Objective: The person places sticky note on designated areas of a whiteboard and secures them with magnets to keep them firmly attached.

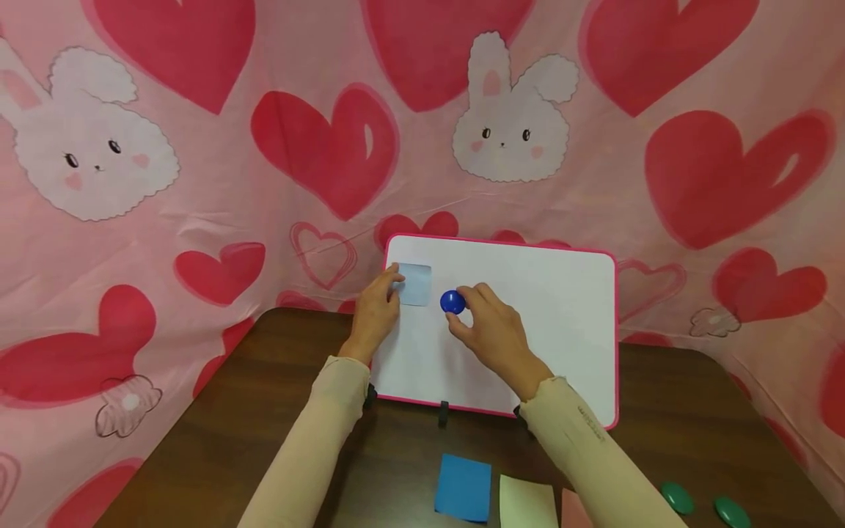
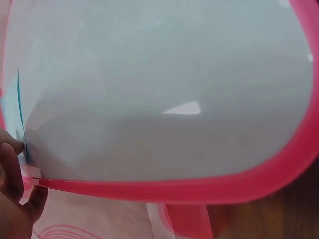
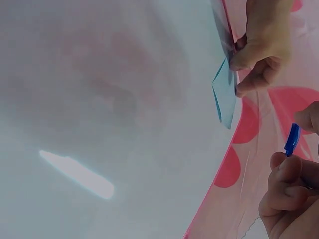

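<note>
A whiteboard [image 1: 515, 323] with a pink frame leans upright on the table. Against its upper left part lies a light blue sticky note [image 1: 416, 284], one edge lifting off the board in the right wrist view. My left hand [image 1: 375, 315] is at the board's left edge, its thumb and fingertips pinching the note's left side. Between the thumb and fingers of my right hand [image 1: 495, 330] is a round blue magnet [image 1: 452, 302], held in front of the board, just right of the note. In the right wrist view the magnet [image 3: 293, 139] shows edge-on, apart from the board.
On the brown table [image 1: 218, 418] near the front lie a blue sticky note [image 1: 463, 488], a pale yellow one [image 1: 528, 503] and a pink one [image 1: 576, 509], partly covered by the right sleeve. Two green magnets [image 1: 677, 498] sit at the right. A patterned pink cloth [image 1: 422, 176] hangs behind.
</note>
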`<action>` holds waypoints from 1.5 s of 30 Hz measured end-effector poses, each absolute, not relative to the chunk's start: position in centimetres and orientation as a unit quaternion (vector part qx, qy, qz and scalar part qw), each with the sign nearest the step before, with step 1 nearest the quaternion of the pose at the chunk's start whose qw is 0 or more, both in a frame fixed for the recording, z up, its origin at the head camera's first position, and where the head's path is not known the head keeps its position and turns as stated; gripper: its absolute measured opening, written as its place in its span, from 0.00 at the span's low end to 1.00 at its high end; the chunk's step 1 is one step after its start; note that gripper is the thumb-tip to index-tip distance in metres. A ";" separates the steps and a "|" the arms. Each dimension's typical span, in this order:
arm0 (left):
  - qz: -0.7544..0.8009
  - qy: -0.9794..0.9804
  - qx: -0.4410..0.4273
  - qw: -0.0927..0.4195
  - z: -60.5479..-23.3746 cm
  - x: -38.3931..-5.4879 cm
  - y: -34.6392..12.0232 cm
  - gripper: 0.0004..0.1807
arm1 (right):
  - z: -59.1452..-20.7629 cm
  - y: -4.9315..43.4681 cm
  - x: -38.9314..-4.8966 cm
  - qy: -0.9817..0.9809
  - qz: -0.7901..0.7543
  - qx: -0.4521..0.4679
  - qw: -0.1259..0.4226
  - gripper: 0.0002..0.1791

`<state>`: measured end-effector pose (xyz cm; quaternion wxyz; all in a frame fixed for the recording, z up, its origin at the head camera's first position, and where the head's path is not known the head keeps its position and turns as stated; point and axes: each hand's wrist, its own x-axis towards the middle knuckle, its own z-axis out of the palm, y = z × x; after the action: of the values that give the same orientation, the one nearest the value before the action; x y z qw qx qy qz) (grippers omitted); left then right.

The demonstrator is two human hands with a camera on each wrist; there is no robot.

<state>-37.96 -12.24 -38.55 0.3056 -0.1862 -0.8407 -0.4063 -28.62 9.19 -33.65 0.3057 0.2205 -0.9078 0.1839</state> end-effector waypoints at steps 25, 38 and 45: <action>-0.335 -0.853 -0.229 0.327 -38.3 -38.2 -12.5 0.08 | -31.8 4.8 -36.0 -0.888 0.123 0.278 0.345 0.21; -0.328 -0.842 -0.247 0.351 -38.7 -38.2 -12.4 0.09 | -32.8 3.4 -38.9 -0.920 0.153 0.231 0.277 0.22; -0.319 -0.850 -0.241 0.342 -38.6 -38.2 -12.6 0.08 | -32.3 3.3 -39.4 -0.922 0.152 0.235 0.268 0.21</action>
<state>-38.17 -12.64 -38.62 0.3424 -0.2413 -0.8502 -0.3189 -39.44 3.26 -32.27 0.2678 0.2347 -0.9219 0.1524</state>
